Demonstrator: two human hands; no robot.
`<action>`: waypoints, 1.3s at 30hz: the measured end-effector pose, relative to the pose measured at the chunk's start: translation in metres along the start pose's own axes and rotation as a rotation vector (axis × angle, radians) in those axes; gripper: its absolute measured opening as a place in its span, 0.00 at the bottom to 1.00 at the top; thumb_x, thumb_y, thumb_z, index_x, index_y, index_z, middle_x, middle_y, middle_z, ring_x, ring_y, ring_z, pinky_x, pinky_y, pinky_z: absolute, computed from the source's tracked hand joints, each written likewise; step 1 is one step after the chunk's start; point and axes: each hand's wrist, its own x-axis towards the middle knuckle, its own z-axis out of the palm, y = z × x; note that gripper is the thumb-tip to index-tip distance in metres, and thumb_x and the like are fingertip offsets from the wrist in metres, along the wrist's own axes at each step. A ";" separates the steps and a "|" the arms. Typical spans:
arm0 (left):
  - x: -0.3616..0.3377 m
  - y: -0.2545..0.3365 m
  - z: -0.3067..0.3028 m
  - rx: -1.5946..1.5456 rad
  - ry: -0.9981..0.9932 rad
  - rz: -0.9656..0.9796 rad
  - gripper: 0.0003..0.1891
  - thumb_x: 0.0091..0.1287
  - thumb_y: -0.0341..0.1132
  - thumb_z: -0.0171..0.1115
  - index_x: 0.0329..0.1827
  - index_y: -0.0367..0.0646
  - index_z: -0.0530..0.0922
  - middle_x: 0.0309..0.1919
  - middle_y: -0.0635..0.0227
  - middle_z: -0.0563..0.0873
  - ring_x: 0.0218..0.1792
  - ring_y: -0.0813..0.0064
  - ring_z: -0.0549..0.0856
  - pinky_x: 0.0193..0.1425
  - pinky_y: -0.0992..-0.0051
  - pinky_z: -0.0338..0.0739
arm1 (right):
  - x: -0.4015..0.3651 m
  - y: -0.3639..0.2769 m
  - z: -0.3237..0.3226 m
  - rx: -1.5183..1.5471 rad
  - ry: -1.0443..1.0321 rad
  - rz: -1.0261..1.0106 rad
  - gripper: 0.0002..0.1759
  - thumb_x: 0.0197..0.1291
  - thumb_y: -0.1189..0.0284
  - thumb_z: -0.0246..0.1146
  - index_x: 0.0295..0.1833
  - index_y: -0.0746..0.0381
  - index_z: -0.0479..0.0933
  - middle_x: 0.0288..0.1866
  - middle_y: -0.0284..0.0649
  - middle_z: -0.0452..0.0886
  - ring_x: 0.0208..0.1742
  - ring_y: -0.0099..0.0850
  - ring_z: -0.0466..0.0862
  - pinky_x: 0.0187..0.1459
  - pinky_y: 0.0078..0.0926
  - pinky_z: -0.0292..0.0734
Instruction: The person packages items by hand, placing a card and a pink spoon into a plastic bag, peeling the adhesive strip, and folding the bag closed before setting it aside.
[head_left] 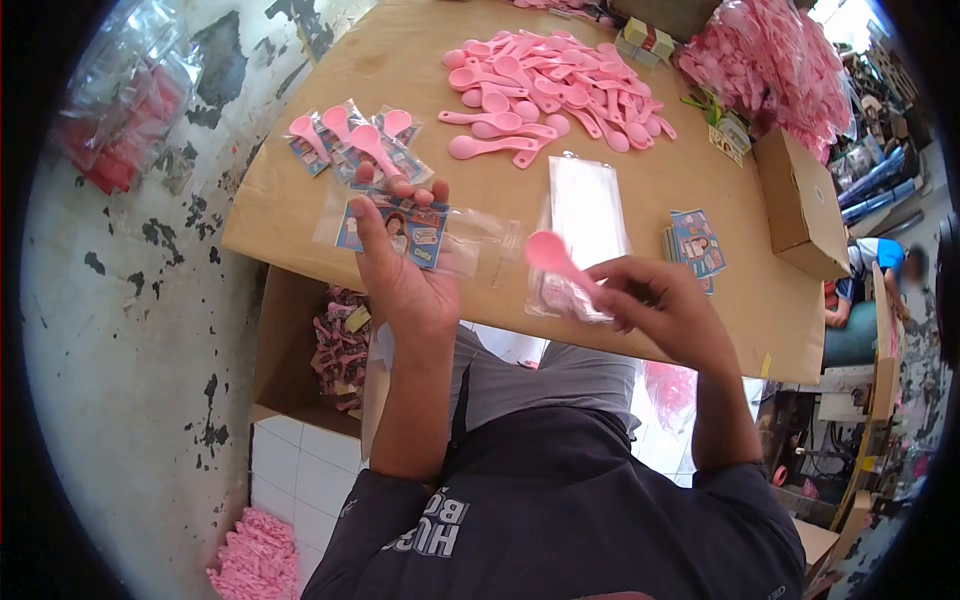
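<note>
My left hand (410, 265) is closed on a clear plastic bag (480, 240) with a printed card (400, 232) showing inside it. Between the thumb and fingers of my right hand (650, 305) is the handle of a pink measuring spoon (550, 255), bowl pointing up and left. Under that spoon lies a stack of clear plastic bags (585, 200). Beyond my left fingers are several bagged spoons with cards (365, 145). A small stack of printed cards (695, 245) rests to the right of my right hand.
A large heap of pink spoons (550, 85) covers the table's far middle. An open cardboard box (800, 205) stands at the right edge, near a big bag of spoons (770, 70). Below left, a box (290, 370) holds packed spoons. Another person (870, 265) sits at far right.
</note>
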 end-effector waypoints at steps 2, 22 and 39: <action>-0.005 -0.009 0.005 0.016 -0.032 -0.056 0.24 0.82 0.48 0.60 0.73 0.45 0.71 0.45 0.69 0.83 0.46 0.75 0.84 0.71 0.60 0.79 | 0.002 0.005 0.011 0.043 0.001 -0.035 0.13 0.74 0.73 0.66 0.59 0.66 0.85 0.38 0.34 0.88 0.36 0.18 0.85 0.39 0.20 0.79; -0.051 -0.043 0.029 -0.128 -0.064 -0.541 0.24 0.84 0.49 0.54 0.74 0.44 0.67 0.43 0.69 0.80 0.45 0.76 0.84 0.63 0.64 0.84 | 0.028 0.041 0.062 0.412 0.389 -0.303 0.22 0.60 0.70 0.80 0.52 0.61 0.74 0.45 0.31 0.77 0.39 0.13 0.75 0.35 0.18 0.73; -0.034 -0.021 0.030 -0.146 -0.149 -0.796 0.28 0.86 0.47 0.46 0.81 0.39 0.60 0.78 0.45 0.70 0.79 0.53 0.70 0.82 0.50 0.68 | 0.027 0.013 0.024 -0.527 0.568 -0.735 0.25 0.55 0.81 0.72 0.59 0.50 0.89 0.72 0.45 0.79 0.73 0.45 0.76 0.70 0.43 0.72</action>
